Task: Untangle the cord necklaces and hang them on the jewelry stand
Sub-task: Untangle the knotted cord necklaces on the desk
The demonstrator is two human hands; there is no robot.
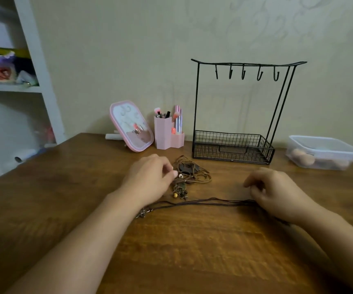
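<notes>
A tangle of brown cord necklaces (pixel 194 171) with beads and small pendants lies on the wooden table (pixel 192 240), in front of the black wire jewelry stand (pixel 235 145). The stand's several hooks are bare. One dark cord necklace (pixel 203 202) lies stretched out left to right, nearer to me, its metal pendant (pixel 142 213) by my left wrist. My left hand (pixel 150 177) touches the tangle's left edge, fingertips pinched at a pale bead. My right hand (pixel 277 192) rests curled over the right end of the stretched cord; whether it grips the cord is hidden.
A pink mirror (pixel 131 126) and a pink brush holder (pixel 168 132) stand at the back left of the stand. A clear plastic box (pixel 324 152) with round sponges sits at the right. A white shelf unit (pixel 22 71) stands at the left.
</notes>
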